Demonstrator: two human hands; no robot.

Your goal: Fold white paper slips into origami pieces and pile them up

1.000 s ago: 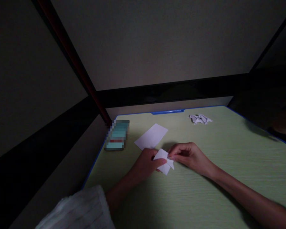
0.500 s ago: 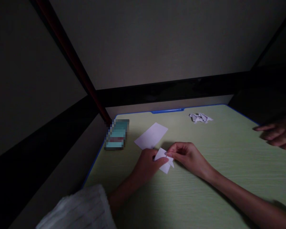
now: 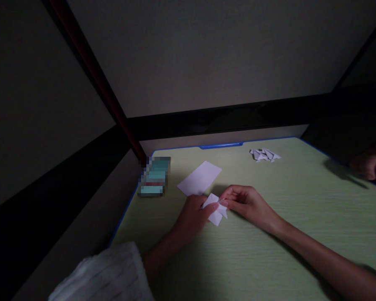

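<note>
A small piece of folded white paper (image 3: 215, 217), with several pointed flaps, is held above the near middle of the table. My left hand (image 3: 196, 215) grips its left side, thumb lying across the top and the other fingers hidden underneath. At the paper's upper right edge, my right hand (image 3: 242, 200) pinches a flap between thumb and forefinger. Just beyond my left hand lies a flat white sheet of paper (image 3: 199, 177), its near corner partly covered by that hand.
The pale green table (image 3: 269, 242) has a blue rim and a blue handle strip (image 3: 222, 146) at its far edge. Folded white paper figures (image 3: 265, 155) lie at the far right. A pixelated phone-like object (image 3: 155, 177) rests at the left. Another person's hand (image 3: 371, 165) is beyond the right edge.
The other person's hand has drawn back to the right, off the table. My hands have shifted slightly, and my left thumb has moved a little on the folded paper.
</note>
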